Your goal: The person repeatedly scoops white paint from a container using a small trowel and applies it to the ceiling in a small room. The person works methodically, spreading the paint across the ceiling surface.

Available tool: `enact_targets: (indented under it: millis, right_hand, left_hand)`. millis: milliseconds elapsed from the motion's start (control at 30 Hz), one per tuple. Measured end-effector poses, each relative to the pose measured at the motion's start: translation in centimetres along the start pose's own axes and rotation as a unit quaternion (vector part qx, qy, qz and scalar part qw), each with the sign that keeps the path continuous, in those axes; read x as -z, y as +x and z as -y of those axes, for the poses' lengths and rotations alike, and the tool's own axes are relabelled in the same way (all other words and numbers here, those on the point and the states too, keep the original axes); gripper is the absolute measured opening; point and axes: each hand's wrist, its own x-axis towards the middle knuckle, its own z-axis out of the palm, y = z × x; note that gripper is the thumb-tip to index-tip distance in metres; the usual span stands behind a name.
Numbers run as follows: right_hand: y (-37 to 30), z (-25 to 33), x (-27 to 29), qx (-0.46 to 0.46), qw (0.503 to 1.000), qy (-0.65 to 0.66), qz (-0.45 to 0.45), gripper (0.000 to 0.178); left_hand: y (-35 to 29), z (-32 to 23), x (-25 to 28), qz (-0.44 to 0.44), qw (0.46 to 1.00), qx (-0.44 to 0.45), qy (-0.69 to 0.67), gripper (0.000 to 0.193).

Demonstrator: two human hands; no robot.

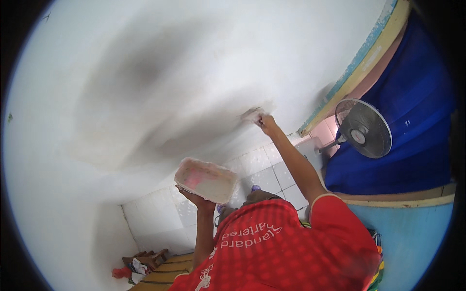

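Observation:
My left hand (195,198) supports a rectangular plastic tub (225,190) from below and along its near side. The tub is smeared with white and pink, and pale paint covers its bottom. My right arm is stretched up and forward, and its hand (265,123) is closed around what looks like a paint-covered paintbrush (251,115). That brush is at the white wall (204,72), touching it or very near; blur hides the exact contact. Broad grey shadows fall across the wall around it.
To the right stands a grey fan (361,130) before a blue curtain (412,131) in a yellow-and-blue frame. Pale tiles (262,180) cover the floor below. At lower left, red and white items (138,266) lie by a wooden piece with slats (165,275).

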Motion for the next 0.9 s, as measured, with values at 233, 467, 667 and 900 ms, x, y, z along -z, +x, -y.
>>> enact_targets:
  millis: [233,467,667,900]
  right_hand:
    - [3.7,14.2,1.5,-0.195,0.911,0.363,-0.033,0.014]
    - [-5.2,20.3,7.9,-0.332,0.85,0.409,0.025,0.024]
    - [-6.5,14.3,0.1,-0.35,0.846,0.397,0.063,0.03]
    - [1.7,5.4,-3.3,-0.139,0.961,0.234,0.057,0.019]
  left_hand:
    - [1.0,1.3,7.6,-0.047,0.952,-0.202,0.225,0.018]
    - [-1.5,0.5,4.1,-0.068,0.985,-0.12,0.107,0.018]
    - [-1.5,-0.3,3.5,-0.078,0.981,-0.124,0.126,0.027]
    - [-0.5,0.5,1.4,-0.046,0.99,-0.105,0.081,0.032]
